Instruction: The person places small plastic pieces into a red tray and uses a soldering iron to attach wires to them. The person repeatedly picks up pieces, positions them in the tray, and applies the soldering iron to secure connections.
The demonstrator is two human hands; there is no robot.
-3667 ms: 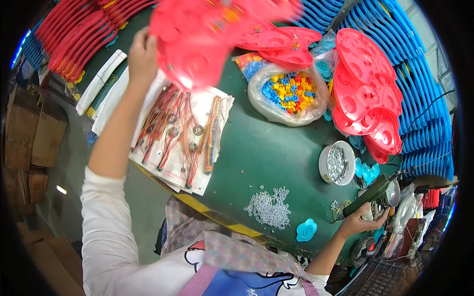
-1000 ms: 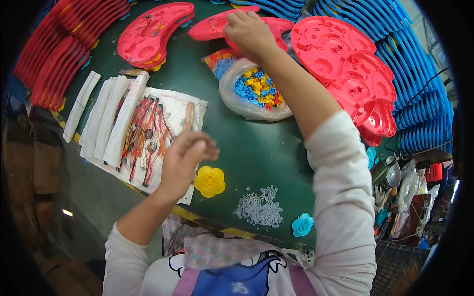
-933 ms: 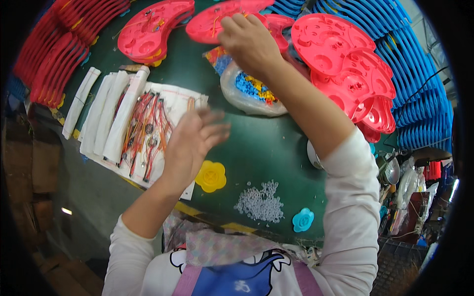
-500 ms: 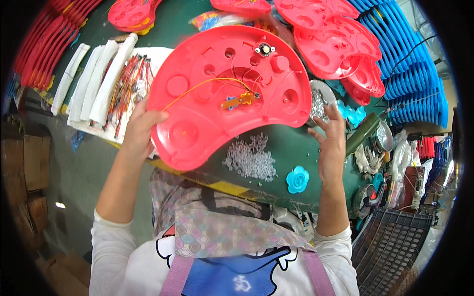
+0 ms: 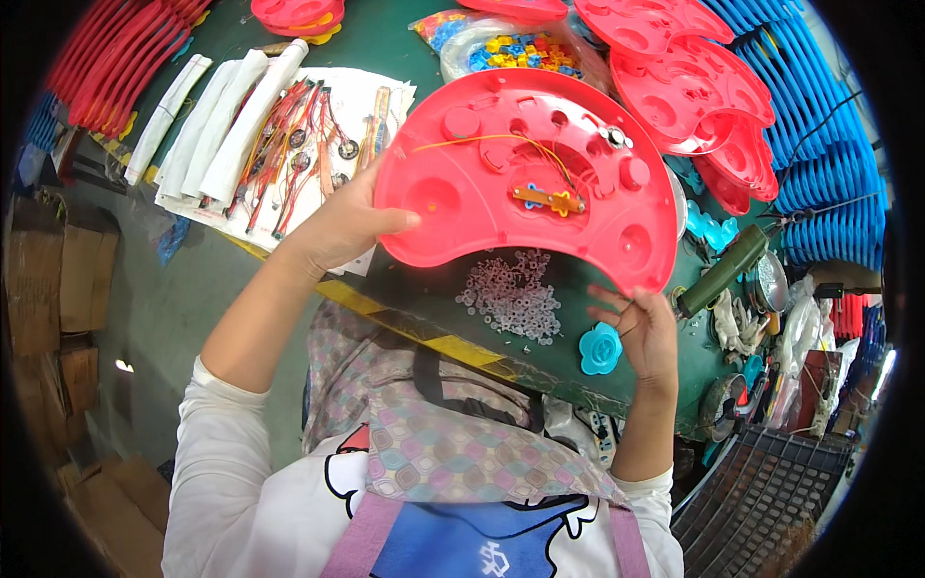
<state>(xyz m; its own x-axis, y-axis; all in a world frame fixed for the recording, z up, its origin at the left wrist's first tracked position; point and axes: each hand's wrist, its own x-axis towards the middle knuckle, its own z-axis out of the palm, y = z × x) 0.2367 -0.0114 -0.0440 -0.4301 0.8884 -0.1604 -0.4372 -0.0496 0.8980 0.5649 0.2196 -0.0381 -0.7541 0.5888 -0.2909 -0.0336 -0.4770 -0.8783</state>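
Curved red plastic panel (image 5: 501, 220) held above green tabletop (image 5: 414, 291); clock centred on panel. Left hand (image 5: 358, 226) pinches its 9 o'clock end, thumb on top. Right hand (image 5: 646, 332) at 5 o'clock edge, fingers partly curled; cannot tell whether gripping. Heap of small translucent plastic rings (image 5: 511, 297) at 6; turquoise flower-shaped plastic piece (image 5: 600, 349) near 5.

Wires (image 5: 301, 159) are laid left of the panel (image 5: 472, 197), a bag (image 5: 457, 60) is set behind it, rings (image 5: 511, 301) heaped before it.
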